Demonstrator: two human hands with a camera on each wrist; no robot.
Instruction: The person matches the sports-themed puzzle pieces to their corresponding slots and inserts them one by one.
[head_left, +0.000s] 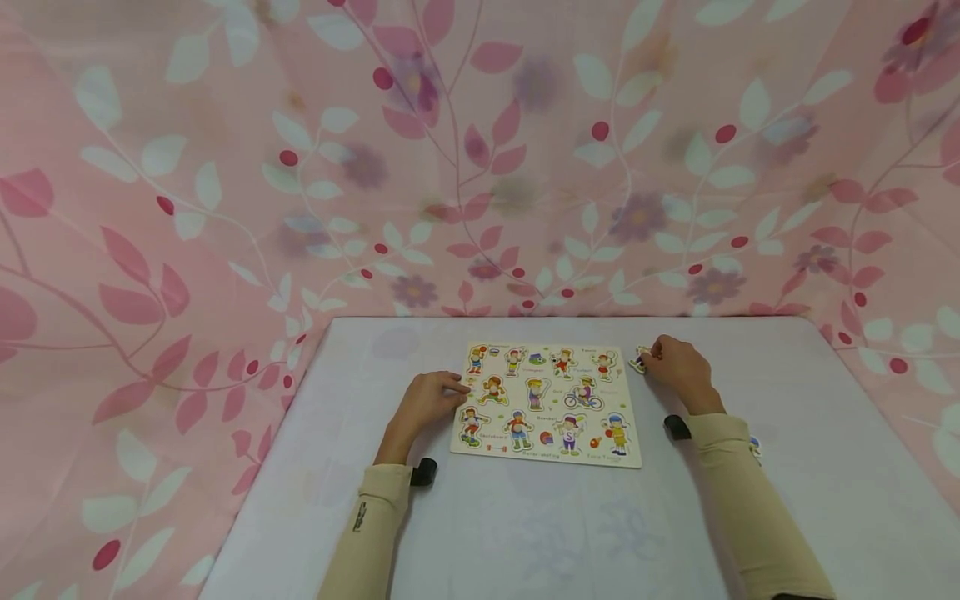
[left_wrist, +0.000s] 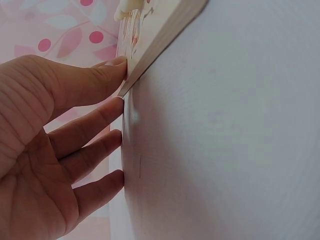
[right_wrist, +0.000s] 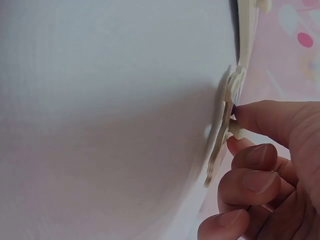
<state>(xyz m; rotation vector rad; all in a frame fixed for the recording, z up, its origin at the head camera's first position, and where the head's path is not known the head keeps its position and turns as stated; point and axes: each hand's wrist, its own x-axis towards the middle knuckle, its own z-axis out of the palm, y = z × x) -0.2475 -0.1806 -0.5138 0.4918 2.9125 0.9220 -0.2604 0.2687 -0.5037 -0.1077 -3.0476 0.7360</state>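
A wooden peg puzzle board point(head_left: 627, 408) printed with sporty child figures lies flat on the table. My left hand point(head_left: 430, 404) is at its left edge; in the left wrist view the thumb point(left_wrist: 107, 77) touches the board's edge, and the other fingers extend fairly straight beside it. Just off the board's right side, my right hand point(head_left: 682, 371) pinches a figure-shaped puzzle piece point(head_left: 637, 360) between thumb and index finger. Seen from the right wrist, they grip its small knob point(right_wrist: 235, 131), and the piece tilts close to the cloth. Fingers cover part of its picture.
Partly hidden behind the right sleeve point(head_left: 765, 492), another puzzle piece point(head_left: 755, 447) lies on the table. White cloth covers the table point(head_left: 525, 533). A pink floral curtain point(head_left: 480, 167) hangs along the back and sides.
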